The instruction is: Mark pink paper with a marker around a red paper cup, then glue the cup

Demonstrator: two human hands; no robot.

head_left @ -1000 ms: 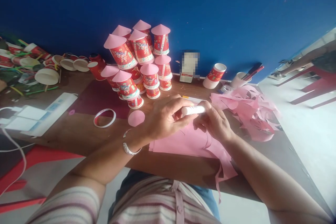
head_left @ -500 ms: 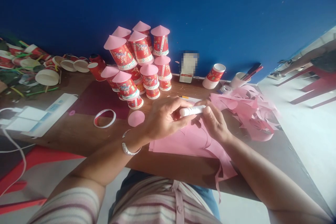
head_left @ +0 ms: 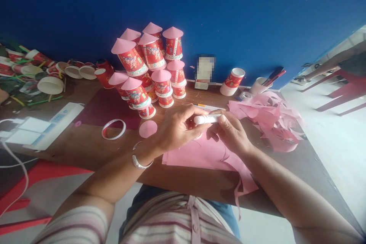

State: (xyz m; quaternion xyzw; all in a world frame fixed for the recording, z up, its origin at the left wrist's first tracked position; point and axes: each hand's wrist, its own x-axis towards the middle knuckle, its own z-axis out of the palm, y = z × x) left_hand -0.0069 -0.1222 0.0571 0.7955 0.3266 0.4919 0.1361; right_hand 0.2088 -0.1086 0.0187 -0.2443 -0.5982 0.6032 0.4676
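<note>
My right hand (head_left: 233,131) is closed around a white glue stick (head_left: 206,119) held sideways above a pink paper sheet (head_left: 200,154). My left hand (head_left: 178,127), with a silver bangle on the wrist, pinches the stick's left end; its fingers are curled and may hide something small. A cut pink paper circle (head_left: 148,129) lies just left of my left hand. Behind my hands stands a stacked pile of red printed paper cups with pink cone lids (head_left: 148,70).
A heap of pink paper scraps (head_left: 268,120) lies to the right. A tape ring (head_left: 113,129) and a white power strip (head_left: 42,126) sit to the left, with loose paper cups (head_left: 51,84) beyond. A lone red cup (head_left: 233,82) and a pen holder (head_left: 261,84) stand by the blue wall.
The glue stick and both hands have shifted slightly to the left; my left fingers have closed further over the stick's end.
</note>
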